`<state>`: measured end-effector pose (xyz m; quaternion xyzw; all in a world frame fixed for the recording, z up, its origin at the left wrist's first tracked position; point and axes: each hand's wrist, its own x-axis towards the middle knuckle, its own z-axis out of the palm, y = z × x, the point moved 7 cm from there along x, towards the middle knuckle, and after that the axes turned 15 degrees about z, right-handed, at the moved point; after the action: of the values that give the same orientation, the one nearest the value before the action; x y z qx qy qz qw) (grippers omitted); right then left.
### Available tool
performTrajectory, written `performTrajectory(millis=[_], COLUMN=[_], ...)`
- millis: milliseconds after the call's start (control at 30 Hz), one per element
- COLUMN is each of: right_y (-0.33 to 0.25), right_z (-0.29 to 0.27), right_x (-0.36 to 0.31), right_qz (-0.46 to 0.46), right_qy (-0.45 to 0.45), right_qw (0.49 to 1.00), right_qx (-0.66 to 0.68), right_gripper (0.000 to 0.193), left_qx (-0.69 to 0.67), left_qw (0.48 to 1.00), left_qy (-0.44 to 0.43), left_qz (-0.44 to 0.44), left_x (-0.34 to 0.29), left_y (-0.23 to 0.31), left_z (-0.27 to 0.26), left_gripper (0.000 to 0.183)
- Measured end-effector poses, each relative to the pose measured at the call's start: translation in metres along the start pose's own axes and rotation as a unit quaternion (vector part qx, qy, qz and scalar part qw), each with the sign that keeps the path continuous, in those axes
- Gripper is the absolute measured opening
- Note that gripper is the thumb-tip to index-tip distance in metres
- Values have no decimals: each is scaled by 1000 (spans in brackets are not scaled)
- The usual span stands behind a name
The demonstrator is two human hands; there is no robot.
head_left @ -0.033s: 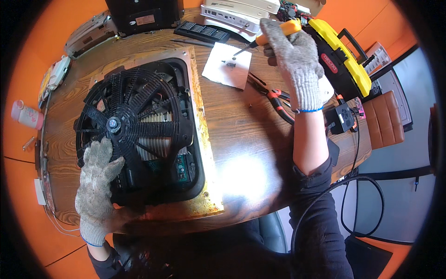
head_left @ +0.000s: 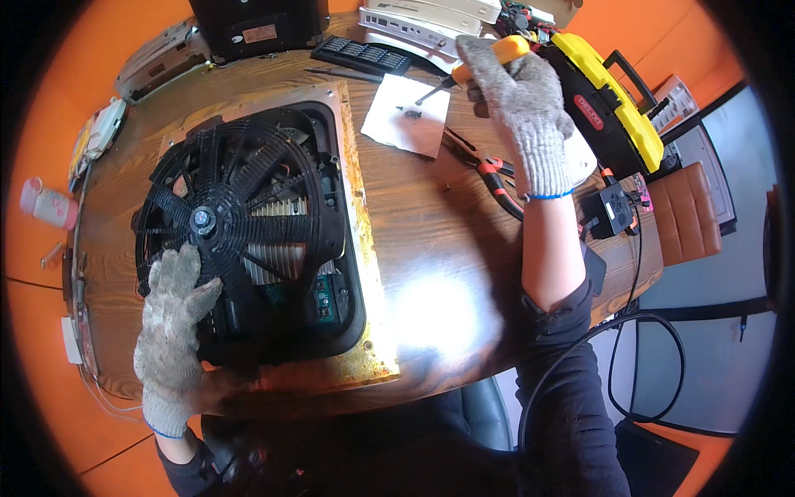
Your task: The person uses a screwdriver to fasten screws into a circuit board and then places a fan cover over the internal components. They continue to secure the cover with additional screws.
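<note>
A large black round fan (head_left: 240, 224) sits in a black housing on a rusty metal plate (head_left: 364, 248), which lies on the wooden table (head_left: 447, 240). My left hand (head_left: 170, 331), in a grey knit glove, rests flat with fingers spread on the fan grille's lower left edge. My right hand (head_left: 526, 108), also gloved, grips an orange-handled screwdriver (head_left: 505, 51). Its tip points down-left over a white sheet of paper (head_left: 406, 124). On the paper lie a few small dark screws (head_left: 410, 112).
Red-handled pliers (head_left: 489, 170) lie right of the paper. A yellow and black tool case (head_left: 617, 108) stands at the table's right edge, with a small black device (head_left: 613, 211) and cables below it. A black ribbed panel (head_left: 360, 54), white boxes and a black box line the far edge.
</note>
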<state>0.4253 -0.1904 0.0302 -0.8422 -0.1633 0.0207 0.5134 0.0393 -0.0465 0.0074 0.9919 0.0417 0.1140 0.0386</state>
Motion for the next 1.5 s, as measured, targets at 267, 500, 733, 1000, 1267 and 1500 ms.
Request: performTrajectory(millis=[267, 500, 733, 1000, 1267, 1500], right_y=[5, 7, 9, 7, 21, 6], right_z=[19, 22, 24, 26, 39, 40], right_x=[0, 1, 1, -1, 6, -5], right_qz=[-88, -79, -75, -76, -43, -93], right_qy=[22, 27, -2, 0, -35, -12], right_qw=[989, 986, 992, 986, 989, 971], right_qx=[-118, -145, -97, -151, -138, -218], right_gripper=[60, 57, 59, 55, 75, 43], left_qx=[-4, -10, -3, -5, -21, -27], left_qw=[1000, 1000, 999, 1000, 999, 999], left_qy=[-18, -19, -33, -28, -37, 19], left_qz=[-2, -14, -27, -6, -33, 19], left_x=[-2, 0, 4, 5, 1, 4], left_y=[-6, -5, 4, 1, 2, 7], left_z=[3, 3, -3, 0, -2, -7], left_gripper=[69, 72, 29, 31, 32, 84])
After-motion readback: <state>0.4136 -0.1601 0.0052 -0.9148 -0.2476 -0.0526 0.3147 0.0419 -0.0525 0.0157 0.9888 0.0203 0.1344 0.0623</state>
